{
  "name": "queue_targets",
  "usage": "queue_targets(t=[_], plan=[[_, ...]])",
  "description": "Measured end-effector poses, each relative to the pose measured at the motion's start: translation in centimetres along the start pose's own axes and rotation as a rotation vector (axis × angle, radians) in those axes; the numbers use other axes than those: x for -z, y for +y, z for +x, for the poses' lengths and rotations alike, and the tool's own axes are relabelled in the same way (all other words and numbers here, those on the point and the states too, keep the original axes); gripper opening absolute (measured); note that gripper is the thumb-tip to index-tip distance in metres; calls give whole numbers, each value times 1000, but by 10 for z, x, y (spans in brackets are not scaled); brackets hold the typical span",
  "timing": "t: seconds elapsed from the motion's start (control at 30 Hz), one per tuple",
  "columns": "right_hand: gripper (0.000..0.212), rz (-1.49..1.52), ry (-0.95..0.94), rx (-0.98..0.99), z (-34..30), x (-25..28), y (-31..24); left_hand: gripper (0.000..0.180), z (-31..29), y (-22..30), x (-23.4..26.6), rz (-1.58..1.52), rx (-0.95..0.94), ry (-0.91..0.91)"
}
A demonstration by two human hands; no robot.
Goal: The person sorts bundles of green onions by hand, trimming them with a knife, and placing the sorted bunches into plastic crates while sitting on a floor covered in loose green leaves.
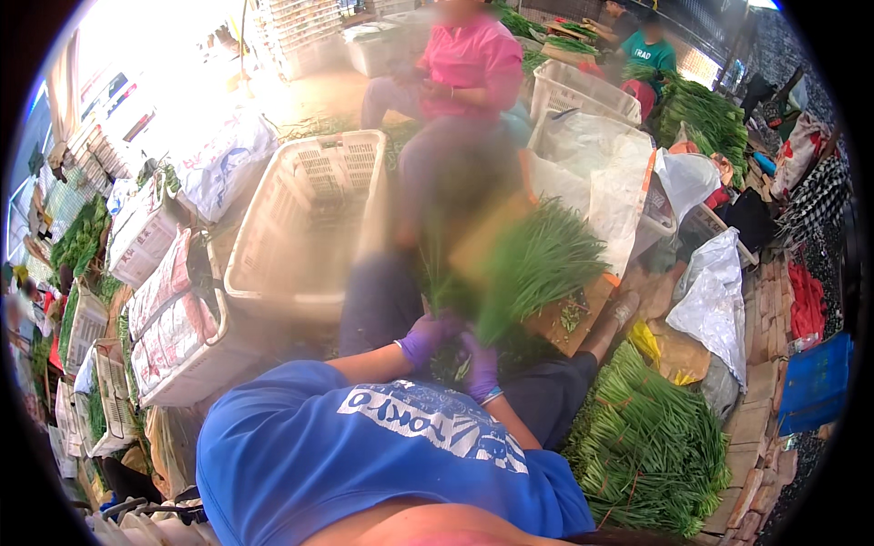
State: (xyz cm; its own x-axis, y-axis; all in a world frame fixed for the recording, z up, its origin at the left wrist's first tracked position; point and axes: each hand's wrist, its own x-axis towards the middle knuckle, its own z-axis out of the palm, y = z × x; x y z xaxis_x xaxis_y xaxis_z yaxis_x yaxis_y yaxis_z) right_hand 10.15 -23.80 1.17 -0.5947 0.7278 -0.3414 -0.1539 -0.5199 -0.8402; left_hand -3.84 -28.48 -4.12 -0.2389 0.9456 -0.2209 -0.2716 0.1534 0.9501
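My left hand (pixel 428 340), in a purple glove, is closed around the lower ends of a few long thin green stalks (pixel 436 278) that stand up blurred from it. Close beside it, my right hand (pixel 481 369), also gloved in purple, sits low over my lap; its fingers are smeared and partly hidden. Just beyond the right hand, a large bunch of grass-like green leaves, like chives (pixel 548 259), fans out over a brown board (pixel 583 314). Loose green bits lie on that board and between my legs.
At my right lies a big pile of tied greens (pixel 646 446). An open white plastic crate (pixel 305 214) stands ahead to the left, next to another crate with sacks (pixel 173 337). A person in pink (pixel 469 68) sits opposite. A blue bin (pixel 815 384) is far right.
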Motion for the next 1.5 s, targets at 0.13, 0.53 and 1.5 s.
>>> queue_targets(t=[0.13, 0.53, 1.5], plan=[[31, 187, -93, -233, 7, 4, 13, 32, -1, -14, -10, 120, 373, 161], [26, -163, -190, 76, 7, 17, 28, 34, -8, -19, -14, 1791, -431, -586], [16, -133, 148, 231, -3, -3, 13, 30, -24, 15, 2, 147, -72, -117]])
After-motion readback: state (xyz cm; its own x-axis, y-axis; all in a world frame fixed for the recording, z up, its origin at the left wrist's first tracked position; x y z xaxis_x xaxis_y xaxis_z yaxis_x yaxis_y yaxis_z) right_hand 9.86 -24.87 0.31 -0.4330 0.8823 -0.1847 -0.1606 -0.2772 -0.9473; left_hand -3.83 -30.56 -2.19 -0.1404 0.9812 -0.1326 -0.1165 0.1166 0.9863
